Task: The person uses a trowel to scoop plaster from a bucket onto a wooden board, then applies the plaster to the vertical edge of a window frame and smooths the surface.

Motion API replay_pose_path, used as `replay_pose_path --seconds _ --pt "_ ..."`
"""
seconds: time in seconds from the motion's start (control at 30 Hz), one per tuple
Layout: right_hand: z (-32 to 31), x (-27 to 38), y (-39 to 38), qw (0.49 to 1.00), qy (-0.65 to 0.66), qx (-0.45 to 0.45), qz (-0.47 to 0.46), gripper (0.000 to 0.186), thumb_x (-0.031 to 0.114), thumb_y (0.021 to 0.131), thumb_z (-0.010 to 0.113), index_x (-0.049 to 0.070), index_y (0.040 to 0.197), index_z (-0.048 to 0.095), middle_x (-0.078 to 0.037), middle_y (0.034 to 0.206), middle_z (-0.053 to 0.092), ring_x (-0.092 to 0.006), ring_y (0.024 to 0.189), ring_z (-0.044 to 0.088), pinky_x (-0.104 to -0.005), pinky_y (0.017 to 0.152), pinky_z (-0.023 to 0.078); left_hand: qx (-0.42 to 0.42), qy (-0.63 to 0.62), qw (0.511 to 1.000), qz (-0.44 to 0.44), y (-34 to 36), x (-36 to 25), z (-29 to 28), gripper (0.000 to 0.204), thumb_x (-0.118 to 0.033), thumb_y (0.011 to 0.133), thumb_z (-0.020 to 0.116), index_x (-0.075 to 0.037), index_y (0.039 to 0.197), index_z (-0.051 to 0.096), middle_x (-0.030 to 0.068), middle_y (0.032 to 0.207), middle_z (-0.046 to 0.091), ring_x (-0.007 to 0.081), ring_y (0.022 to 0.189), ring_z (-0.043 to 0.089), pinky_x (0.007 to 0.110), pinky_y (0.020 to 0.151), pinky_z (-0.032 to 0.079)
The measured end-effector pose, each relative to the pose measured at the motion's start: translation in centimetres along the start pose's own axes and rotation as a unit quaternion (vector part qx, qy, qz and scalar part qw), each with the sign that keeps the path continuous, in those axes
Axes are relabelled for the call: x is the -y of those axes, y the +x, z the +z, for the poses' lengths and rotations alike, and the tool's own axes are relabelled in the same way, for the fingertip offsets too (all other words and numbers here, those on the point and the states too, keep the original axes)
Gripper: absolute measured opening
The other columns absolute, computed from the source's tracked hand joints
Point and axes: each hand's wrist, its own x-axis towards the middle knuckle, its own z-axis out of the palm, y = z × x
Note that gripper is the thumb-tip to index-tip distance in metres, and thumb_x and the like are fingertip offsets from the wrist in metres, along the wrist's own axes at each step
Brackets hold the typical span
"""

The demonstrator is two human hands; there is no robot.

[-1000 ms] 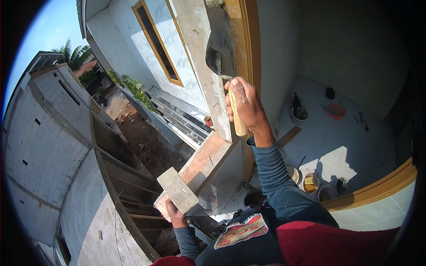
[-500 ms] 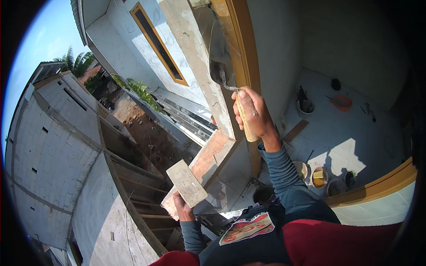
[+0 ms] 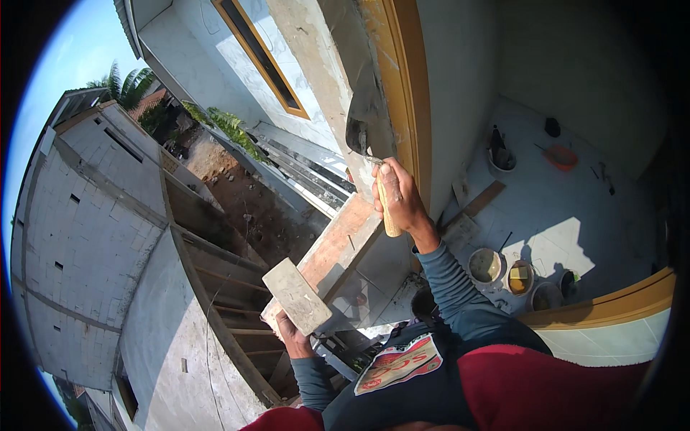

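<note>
My right hand point(image 3: 404, 195) is wrapped round the wooden handle of a trowel point(image 3: 389, 208). Its dark metal blade lies close against the narrow face of a plastered wall edge point(image 3: 316, 54), beside the orange-brown frame point(image 3: 411, 86); contact along the whole blade cannot be made out. Lower and to the left, my left hand point(image 3: 293, 337) grips a flat, rectangular, greyish-beige plastering float point(image 3: 297, 296) from underneath. Most of its fingers are hidden by the board. The float is tilted above the near end of a rough, reddish ledge point(image 3: 345, 233).
On the tiled floor at right stand several buckets, one with a yellow sponge point(image 3: 518, 273), and an orange bowl point(image 3: 560, 158). A wooden plank point(image 3: 483, 199) lies by the wall. Left of the ledge is a drop to bare soil point(image 3: 269, 219) and a block wall point(image 3: 79, 230).
My right hand has drawn the trowel down along the wall edge, toward me. The float in my left hand has shifted slightly left and turned a little. My view has shifted slightly.
</note>
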Motion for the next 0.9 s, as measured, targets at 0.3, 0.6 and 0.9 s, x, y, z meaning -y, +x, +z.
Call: replay_pose_path --seconds 0.3,0.6,0.9 --pt "0.6 0.1 -5.3 0.996 -0.031 0.083 -0.008 0.039 0.040 0.102 0.034 0.004 0.101 0.048 -0.002 0.063 0.047 -0.0070 0.048 0.044 -0.0239 0.044 0.040 -0.007 -0.014 0.998 -0.057 3.5 1.0 0.4 0.046 -0.011 0.081 0.047 0.004 0.124 0.052 0.0218 0.120 0.060 0.0365 0.105 0.062 0.053 0.092 0.050" --pt "-0.2 11.2 3.7 0.991 -0.118 -0.004 -0.065 0.039 0.038 0.101 0.036 0.003 0.095 0.050 -0.001 0.063 0.047 -0.0060 0.047 0.045 -0.0227 0.042 0.041 -0.024 -0.023 0.997 -0.069 2.7 1.2 0.1 0.046 -0.010 0.080 0.047 0.004 0.124 0.053 0.0215 0.119 0.060 0.0365 0.105 0.062 0.054 0.092 0.050" --pt "-1.6 3.3 -0.3 0.993 -0.116 -0.013 0.018 0.036 0.036 0.101 0.036 0.004 0.092 0.047 -0.002 0.060 0.046 -0.0073 0.046 0.045 -0.0244 0.041 0.041 -0.033 -0.045 0.998 -0.039 0.1 0.5 -0.6 0.054 -0.010 0.078 0.047 0.003 0.130 0.048 0.0205 0.126 0.056 0.0374 0.109 0.059 0.054 0.096 0.047"
